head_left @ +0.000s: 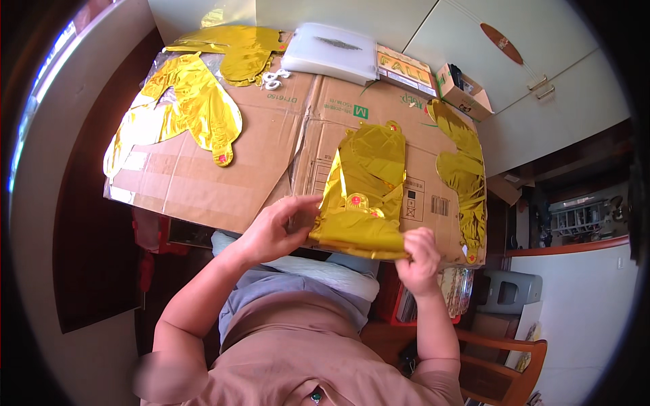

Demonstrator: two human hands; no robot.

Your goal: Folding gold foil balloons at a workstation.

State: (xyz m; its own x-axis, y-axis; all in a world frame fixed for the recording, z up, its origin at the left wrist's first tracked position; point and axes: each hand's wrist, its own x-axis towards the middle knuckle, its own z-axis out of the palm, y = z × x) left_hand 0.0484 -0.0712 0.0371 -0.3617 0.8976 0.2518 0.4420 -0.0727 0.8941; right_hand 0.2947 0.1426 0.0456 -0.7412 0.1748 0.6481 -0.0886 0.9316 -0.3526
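A flat, uninflated gold foil balloon lies on the cardboard in front of me, its near part folded over, with small red spots on its tabs. My right hand is closed on its near right corner, where the folded edge is raised and slightly blurred. At the near left edge, my left hand has its fingers and thumb curled around the foil. More flat gold foil balloons rest around it: one at the left, one at the back left and a long one along the right edge.
Flattened brown cardboard covers the table. White ribbon coils sit near a translucent plastic case. Beside that case are a printed flat box and a small open carton. A wooden chair and grey stool stand at the right.
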